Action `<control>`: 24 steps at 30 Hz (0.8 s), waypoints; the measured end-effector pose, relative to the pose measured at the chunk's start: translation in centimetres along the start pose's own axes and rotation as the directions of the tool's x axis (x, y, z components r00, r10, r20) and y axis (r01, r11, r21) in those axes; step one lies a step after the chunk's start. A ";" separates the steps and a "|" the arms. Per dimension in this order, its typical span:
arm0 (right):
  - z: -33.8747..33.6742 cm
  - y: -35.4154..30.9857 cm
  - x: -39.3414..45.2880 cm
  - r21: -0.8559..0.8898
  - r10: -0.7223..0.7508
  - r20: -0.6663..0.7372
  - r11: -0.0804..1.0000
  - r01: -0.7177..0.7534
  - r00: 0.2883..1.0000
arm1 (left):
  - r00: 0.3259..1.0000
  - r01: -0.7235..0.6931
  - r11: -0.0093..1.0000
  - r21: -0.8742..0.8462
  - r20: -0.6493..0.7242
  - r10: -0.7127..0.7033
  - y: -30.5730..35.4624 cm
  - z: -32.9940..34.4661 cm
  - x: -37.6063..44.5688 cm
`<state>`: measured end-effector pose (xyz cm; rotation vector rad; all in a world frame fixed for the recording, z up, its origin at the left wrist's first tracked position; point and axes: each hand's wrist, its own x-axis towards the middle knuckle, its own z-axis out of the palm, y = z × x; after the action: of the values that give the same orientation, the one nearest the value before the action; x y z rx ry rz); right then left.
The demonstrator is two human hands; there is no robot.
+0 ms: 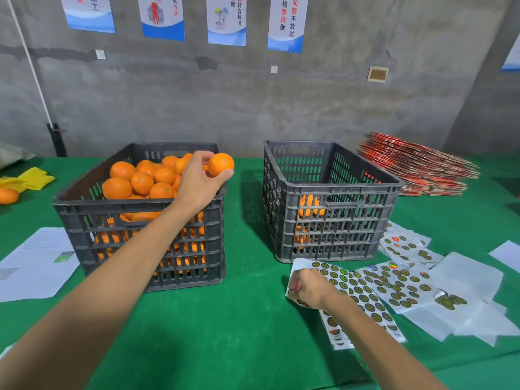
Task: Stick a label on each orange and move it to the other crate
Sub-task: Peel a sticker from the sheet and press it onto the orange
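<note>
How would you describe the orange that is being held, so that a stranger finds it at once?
Find the left crate, heaped with oranges. Above its far right corner, the left hand holds one orange in its fingertips. It alone is lifted clear of the pile.

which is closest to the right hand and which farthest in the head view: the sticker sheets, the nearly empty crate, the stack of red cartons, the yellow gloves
From the right hand:
1. Sticker sheets: under the hand, which pinches one at its corner.
2. Nearly empty crate: just behind the hand.
3. Stack of red cartons: far right, by the wall.
4. Yellow gloves: far left edge, beyond the full crate.
</note>
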<state>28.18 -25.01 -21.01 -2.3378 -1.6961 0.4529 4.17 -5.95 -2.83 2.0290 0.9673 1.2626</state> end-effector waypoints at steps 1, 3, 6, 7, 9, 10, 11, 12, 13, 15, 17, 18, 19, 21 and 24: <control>-0.1 -0.1 -0.1 -0.025 -0.006 -0.009 1.000 0.006 1.000 | 1.000 -0.001 1.000 -0.001 -0.002 0.001 0.0 0.0 0.0; -0.1 -0.3 -0.2 -0.084 -0.031 -0.018 0.996 0.030 0.999 | 1.000 -0.005 1.000 -0.001 -0.007 0.005 0.1 0.0 -0.1; -0.3 -0.8 -0.5 -0.191 -0.074 -0.017 0.979 0.070 0.997 | 1.000 -0.012 1.000 -0.027 -0.003 0.012 0.3 0.0 -0.3; -0.4 -1.0 -0.4 -0.201 -0.076 -0.022 0.977 0.071 0.997 | 1.000 -0.016 0.999 -0.049 -0.001 0.016 0.4 -0.1 -0.3; -0.9 -1.4 -0.3 -0.158 -0.065 -0.042 0.986 0.058 0.997 | 0.999 -0.047 0.994 -0.103 0.015 0.049 0.6 -0.3 -0.5; -1.2 -1.5 -0.3 -0.128 -0.069 -0.055 0.990 0.062 0.996 | 0.996 -0.073 0.988 -0.134 0.033 0.078 0.7 -0.4 -0.6; -1.5 -1.6 -0.2 -0.093 -0.084 -0.069 0.993 0.078 0.994 | 0.993 -0.095 0.981 -0.172 0.055 0.106 0.9 -0.5 -0.7; -1.9 -1.8 -0.2 -0.036 -0.105 -0.089 0.994 0.102 0.991 | 0.989 -0.110 0.971 -0.213 0.075 0.129 1.1 -0.6 -0.8; -2.3 -2.1 -0.3 0.064 -0.127 -0.120 0.989 0.135 0.985 | 0.985 -0.117 0.962 -0.248 0.092 0.144 1.3 -0.6 -1.0; -3.5 -3.2 -0.3 0.334 -0.147 -0.228 0.917 0.219 0.963 | 0.981 -0.113 0.945 -0.309 0.115 0.155 1.7 -0.1 -1.7; -5.3 -4.9 0.1 0.562 -0.104 -0.333 0.776 0.286 0.937 | 0.978 -0.086 0.928 -0.363 0.145 0.147 2.3 0.8 -2.6; -6.3 -5.9 0.3 0.619 -0.085 -0.362 0.723 0.307 0.928 | 0.978 -0.064 0.919 -0.388 0.158 0.135 2.7 1.3 -2.9; -7.3 -6.7 0.6 0.627 -0.090 -0.385 0.705 0.332 0.919 | 0.979 -0.038 0.910 -0.413 0.168 0.117 2.9 1.8 -3.2; -9.0 -7.9 0.9 0.496 -0.174 -0.414 0.780 0.382 0.893 | 0.982 0.004 0.894 -0.448 0.171 0.081 3.3 2.6 -3.4; -10.3 -8.3 1.4 0.025 -0.329 -0.346 0.933 0.360 0.879 | 0.984 0.033 0.885 -0.465 0.171 0.053 3.4 3.1 -3.6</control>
<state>25.13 -21.02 -8.68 -1.8585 -1.8209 0.0541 6.90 -11.11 -3.33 1.7271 0.5037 1.1579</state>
